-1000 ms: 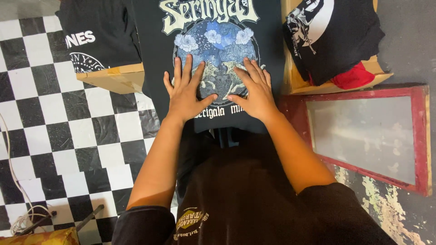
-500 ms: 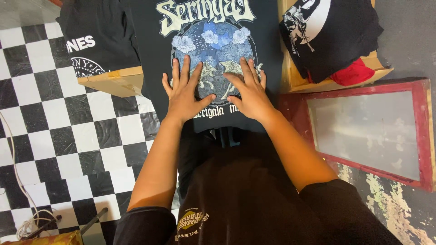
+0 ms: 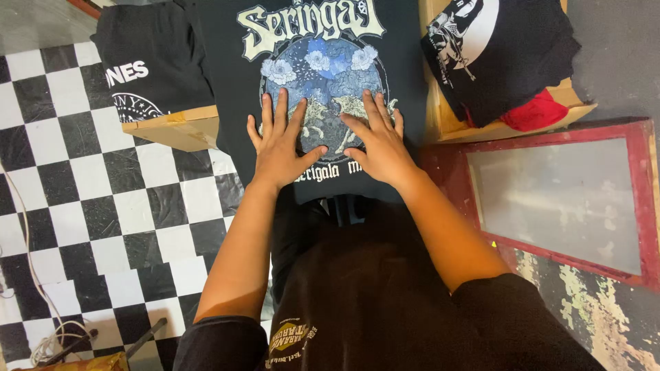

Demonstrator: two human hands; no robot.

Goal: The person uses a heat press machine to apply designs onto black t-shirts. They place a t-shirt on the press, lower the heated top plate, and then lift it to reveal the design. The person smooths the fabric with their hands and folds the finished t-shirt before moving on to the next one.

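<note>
Pressing as before, your left hand (image 3: 280,148) and right hand (image 3: 377,143) lie flat, fingers spread, on the black printed shirt (image 3: 323,75); they've barely shifted. Checkered floor (image 3: 82,206) at left, red-framed screen (image 3: 564,199) at right. Shirt lies centred on its wooden board (image 3: 180,127), blue-and-cream print facing up. Folded dark shirts (image 3: 502,55) sit far right.

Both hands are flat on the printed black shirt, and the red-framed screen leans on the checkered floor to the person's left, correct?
Not quite. Left hand and right hand do lie flat on the printed black shirt, but the head view shows the red-framed screen on the person's right, on grey floor, not the checkered floor.
</note>
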